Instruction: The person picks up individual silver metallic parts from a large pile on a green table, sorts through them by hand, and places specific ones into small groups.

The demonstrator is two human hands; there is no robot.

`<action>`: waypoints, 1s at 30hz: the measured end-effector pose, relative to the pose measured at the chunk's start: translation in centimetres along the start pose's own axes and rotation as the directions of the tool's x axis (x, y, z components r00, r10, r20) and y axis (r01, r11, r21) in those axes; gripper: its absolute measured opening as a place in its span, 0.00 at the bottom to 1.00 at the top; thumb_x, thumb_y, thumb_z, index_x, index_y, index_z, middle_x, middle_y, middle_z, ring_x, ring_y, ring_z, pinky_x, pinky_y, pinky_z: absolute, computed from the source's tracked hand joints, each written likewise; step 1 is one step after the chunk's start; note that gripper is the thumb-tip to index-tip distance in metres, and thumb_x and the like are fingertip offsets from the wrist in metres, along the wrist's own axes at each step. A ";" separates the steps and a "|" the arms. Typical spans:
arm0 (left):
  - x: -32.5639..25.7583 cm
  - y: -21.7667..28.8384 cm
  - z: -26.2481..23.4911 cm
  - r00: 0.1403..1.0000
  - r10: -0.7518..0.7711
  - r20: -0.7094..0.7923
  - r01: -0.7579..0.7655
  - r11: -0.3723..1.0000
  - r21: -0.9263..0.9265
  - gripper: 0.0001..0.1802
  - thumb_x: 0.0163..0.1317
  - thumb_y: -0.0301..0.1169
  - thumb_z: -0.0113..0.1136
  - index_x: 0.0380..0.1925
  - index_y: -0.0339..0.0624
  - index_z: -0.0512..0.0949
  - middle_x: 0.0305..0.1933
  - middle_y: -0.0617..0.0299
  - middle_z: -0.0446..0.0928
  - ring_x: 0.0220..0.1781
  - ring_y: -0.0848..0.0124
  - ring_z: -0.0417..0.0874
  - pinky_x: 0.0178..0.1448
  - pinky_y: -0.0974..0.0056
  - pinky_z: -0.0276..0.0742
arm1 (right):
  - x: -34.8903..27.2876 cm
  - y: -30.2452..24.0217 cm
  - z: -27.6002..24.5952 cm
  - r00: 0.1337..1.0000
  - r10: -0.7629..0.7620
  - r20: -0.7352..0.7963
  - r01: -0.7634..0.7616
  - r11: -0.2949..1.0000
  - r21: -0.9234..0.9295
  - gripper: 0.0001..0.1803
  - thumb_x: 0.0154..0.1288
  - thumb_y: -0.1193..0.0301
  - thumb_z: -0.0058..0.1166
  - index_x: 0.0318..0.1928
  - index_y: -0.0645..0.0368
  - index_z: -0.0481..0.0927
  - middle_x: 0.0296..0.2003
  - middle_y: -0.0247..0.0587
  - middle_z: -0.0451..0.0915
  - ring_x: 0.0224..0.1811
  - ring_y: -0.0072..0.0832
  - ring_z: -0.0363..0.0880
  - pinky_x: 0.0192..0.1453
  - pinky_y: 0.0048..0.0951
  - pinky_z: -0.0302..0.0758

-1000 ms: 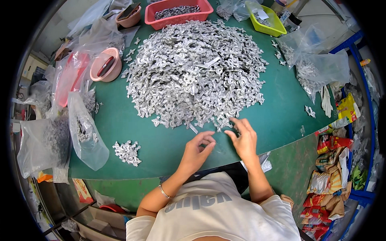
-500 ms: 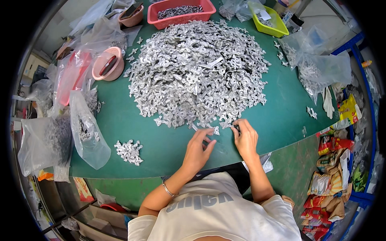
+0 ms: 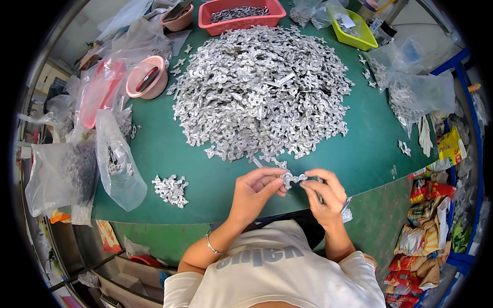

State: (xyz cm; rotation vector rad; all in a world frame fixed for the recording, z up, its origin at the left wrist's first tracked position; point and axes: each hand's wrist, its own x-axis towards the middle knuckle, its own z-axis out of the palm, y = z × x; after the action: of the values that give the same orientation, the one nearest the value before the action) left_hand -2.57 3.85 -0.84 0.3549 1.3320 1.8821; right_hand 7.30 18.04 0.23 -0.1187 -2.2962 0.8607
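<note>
Between my two hands, above the near part of the table, is a small silver metal casting (image 3: 294, 179) with rounded lobes. My left hand (image 3: 254, 194) pinches its left end between thumb and fingers. The fingertips of my right hand (image 3: 326, 196) close on its right end. A slim metallic tool (image 3: 346, 204) sticks out past the right palm; most of it is hidden by the fingers. Just beyond the hands rises a large heap of similar silver castings (image 3: 262, 92). A smaller pile of castings (image 3: 171, 190) lies to the left on the green table (image 3: 221, 190).
A red basket (image 3: 241, 23) of metal parts and a yellow-green basket (image 3: 354, 38) stand at the back. Pink bowl (image 3: 148, 82) and clear bags (image 3: 120, 169) line the left. More bags (image 3: 418, 97) and a white glove (image 3: 424, 136) lie on the right.
Both hands have drawn back from the heap's near edge toward my body. They now hold one casting between them. The view has shifted slightly.
</note>
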 end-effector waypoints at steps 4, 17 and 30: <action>-0.8 1.0 0.2 0.984 0.164 0.068 -0.164 0.986 -0.014 0.12 0.57 0.18 0.53 0.42 0.27 0.73 0.39 0.54 0.73 0.38 0.72 0.77 0.41 0.69 0.76 | 0.5 -0.9 -0.6 0.980 0.188 -0.062 -0.169 0.958 0.230 0.13 0.41 0.84 0.60 0.33 0.67 0.78 0.32 0.48 0.77 0.31 0.35 0.77 0.33 0.27 0.73; -1.8 2.9 1.1 0.957 0.261 0.130 -0.273 0.958 0.088 0.15 0.54 0.14 0.51 0.44 0.29 0.73 0.41 0.53 0.73 0.41 0.70 0.77 0.47 0.68 0.77 | 0.1 -1.9 -1.6 0.981 0.192 -0.040 -0.169 0.928 0.332 0.11 0.42 0.85 0.58 0.32 0.69 0.77 0.28 0.48 0.77 0.26 0.28 0.75 0.30 0.22 0.70; -1.7 3.6 2.1 0.960 0.234 0.153 -0.236 0.972 -0.004 0.13 0.53 0.13 0.53 0.41 0.24 0.72 0.39 0.50 0.73 0.39 0.66 0.78 0.46 0.65 0.77 | -0.4 -2.4 -2.5 0.965 0.243 -0.093 -0.171 0.861 0.479 0.11 0.42 0.83 0.61 0.31 0.69 0.77 0.27 0.47 0.77 0.27 0.29 0.75 0.31 0.24 0.70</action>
State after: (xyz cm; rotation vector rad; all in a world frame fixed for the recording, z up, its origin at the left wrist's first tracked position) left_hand -1.75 3.51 3.51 0.6766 1.2443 1.9947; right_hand 9.50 17.40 2.81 -0.2122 -1.8956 1.4456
